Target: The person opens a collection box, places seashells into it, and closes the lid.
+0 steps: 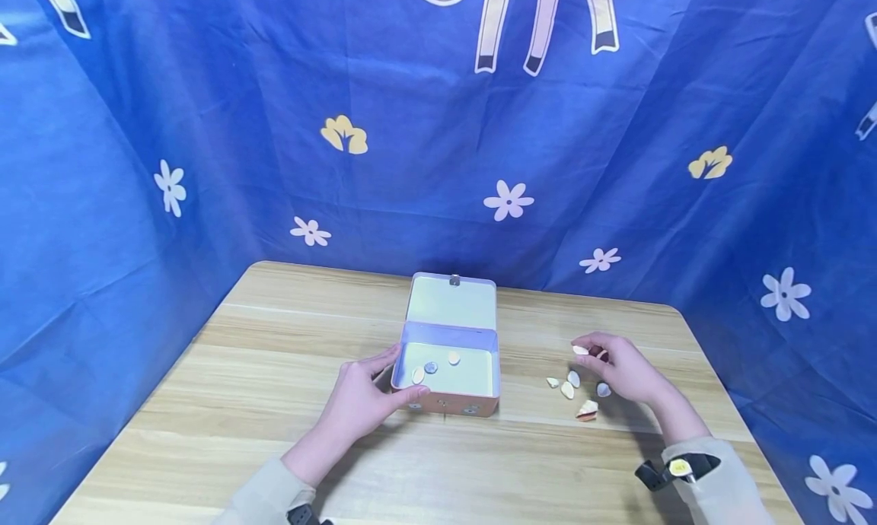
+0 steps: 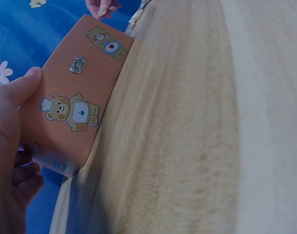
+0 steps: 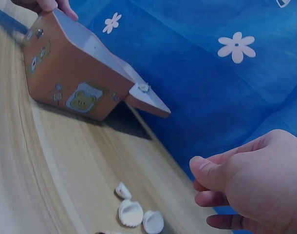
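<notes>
An orange tin box (image 1: 447, 405) printed with bears stands on the table, its lid (image 1: 452, 303) tipped back open. Inside, on the pale floor, lie a few small shells, among them a grey one (image 1: 431, 367) and a white one (image 1: 454, 358). My left hand (image 1: 359, 399) grips the box at its front left corner, thumb over the front rim and fingers along the left side. To the right of the box, my right hand (image 1: 626, 367) pinches a small white seashell (image 1: 580, 350) between thumb and fingers, raised over the table; the right wrist view hides this shell.
Several loose shells lie on the table below my right hand, including a white one (image 1: 567, 390), a greyish one (image 1: 603, 389) and a larger brown-and-white one (image 1: 587, 411). A blue patterned curtain (image 1: 425, 182) hangs behind and beside the wooden table (image 1: 274, 342).
</notes>
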The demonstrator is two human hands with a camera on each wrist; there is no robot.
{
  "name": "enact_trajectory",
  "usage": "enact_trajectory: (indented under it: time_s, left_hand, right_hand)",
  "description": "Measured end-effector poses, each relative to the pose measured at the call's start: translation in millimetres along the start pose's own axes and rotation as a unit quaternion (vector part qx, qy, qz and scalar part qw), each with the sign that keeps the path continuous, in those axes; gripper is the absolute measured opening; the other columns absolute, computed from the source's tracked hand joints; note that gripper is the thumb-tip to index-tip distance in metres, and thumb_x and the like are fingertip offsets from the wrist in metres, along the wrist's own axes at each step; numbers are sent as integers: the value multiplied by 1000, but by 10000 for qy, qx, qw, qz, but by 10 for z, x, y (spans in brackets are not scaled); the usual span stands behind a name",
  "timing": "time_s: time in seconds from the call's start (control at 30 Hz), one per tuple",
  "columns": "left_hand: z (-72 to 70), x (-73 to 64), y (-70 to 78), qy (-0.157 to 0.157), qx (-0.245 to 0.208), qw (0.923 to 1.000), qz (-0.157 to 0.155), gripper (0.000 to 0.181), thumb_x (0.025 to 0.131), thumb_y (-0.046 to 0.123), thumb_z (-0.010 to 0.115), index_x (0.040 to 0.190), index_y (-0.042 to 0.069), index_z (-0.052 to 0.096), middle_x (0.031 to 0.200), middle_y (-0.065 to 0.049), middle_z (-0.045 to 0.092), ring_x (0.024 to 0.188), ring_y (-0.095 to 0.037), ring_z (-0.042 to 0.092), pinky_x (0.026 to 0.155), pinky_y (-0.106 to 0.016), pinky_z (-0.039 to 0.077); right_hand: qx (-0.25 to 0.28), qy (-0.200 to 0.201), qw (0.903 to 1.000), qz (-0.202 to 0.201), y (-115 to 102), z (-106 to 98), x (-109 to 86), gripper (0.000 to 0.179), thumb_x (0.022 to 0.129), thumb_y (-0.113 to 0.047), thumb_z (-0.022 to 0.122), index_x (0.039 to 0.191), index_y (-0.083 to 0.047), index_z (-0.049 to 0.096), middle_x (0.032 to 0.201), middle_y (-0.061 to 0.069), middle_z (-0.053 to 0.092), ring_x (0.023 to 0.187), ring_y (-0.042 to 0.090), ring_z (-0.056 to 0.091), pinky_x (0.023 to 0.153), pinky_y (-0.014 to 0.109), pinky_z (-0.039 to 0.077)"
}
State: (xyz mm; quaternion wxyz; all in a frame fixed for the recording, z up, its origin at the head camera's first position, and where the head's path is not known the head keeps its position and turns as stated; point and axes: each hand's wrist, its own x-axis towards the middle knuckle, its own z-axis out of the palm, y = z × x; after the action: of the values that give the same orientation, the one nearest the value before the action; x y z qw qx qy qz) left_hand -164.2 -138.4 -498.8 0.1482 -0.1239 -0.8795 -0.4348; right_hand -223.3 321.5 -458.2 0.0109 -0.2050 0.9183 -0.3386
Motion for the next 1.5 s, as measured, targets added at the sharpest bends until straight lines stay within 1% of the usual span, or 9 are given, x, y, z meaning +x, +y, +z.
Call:
enact_trajectory:
  time_s: [0.3,0.4,0.53,0.67,0.87,1.07,1.27,1.37,1.5]
  left_hand:
    - [-14,-5,13,-22,7,10000,-25,95,71,64,92,137,-1,67,136,-10,67,131,-37,59,109,-50,47]
    - [-13,-1,16,-36,10,10000,-85,96,70,65,92,137,1,68,136,-9,66,124,-30,66,105,-47,53]
    - [-13,1,23,-48,57,9999,-128,97,70,68,90,137,2,68,136,-8,66,112,-19,68,96,-42,56]
    - [-14,2,27,-60,75,9999,-122,96,71,68,90,138,2,68,137,-7,66,112,-19,68,94,-41,56]
    - [-16,9,21,-97,60,9998,-163,96,72,67,90,139,3,67,138,-7,65,125,-24,64,98,-43,55]
    - [-16,16,19,-104,101,9997,-189,96,71,68,89,139,4,67,138,-5,65,106,-20,69,92,-40,55]
    - [-21,17,21,-101,85,9998,-178,96,71,68,90,138,3,68,137,-6,66,120,-19,65,96,-41,55]
    - [-23,15,20,-82,69,9998,-166,97,71,69,89,138,3,68,137,-7,66,117,-18,67,96,-41,55]
    - [-23,11,18,-65,49,9998,-159,98,70,70,89,137,2,68,136,-8,66,124,-26,65,102,-45,54]
  right_hand:
    - [84,-48,9996,-283,-219,60,105,27,100,-7,74,125,0,73,97,-2,69,87,15,63,77,32,56]
    - [97,-72,9990,-421,-295,97,151,27,100,-9,74,126,0,73,97,-4,69,87,14,64,77,32,57]
    - [110,-115,9982,-582,-396,147,225,26,102,-11,73,125,-1,73,98,-5,69,88,14,64,78,32,57]
    - [158,-173,9977,-634,-503,194,303,26,102,-13,72,125,-2,73,98,-6,70,89,14,64,79,32,57]
    - [221,-255,9967,-733,-682,251,408,26,102,-15,72,125,-3,74,98,-6,70,91,14,64,82,34,58]
    - [188,-316,9939,-1042,-826,315,506,24,103,-18,72,124,-6,75,101,-8,71,92,12,65,82,34,58]
    - [267,-462,9903,-1285,-957,392,598,24,103,-16,72,124,-6,75,102,-7,70,93,13,64,82,33,57]
    - [254,-555,9883,-1397,-1017,439,647,24,103,-16,72,125,-6,75,102,-7,71,94,13,64,83,33,57]
    - [212,-671,9863,-1494,-1108,503,703,23,103,-17,72,125,-8,74,104,-6,71,95,13,64,84,35,57]
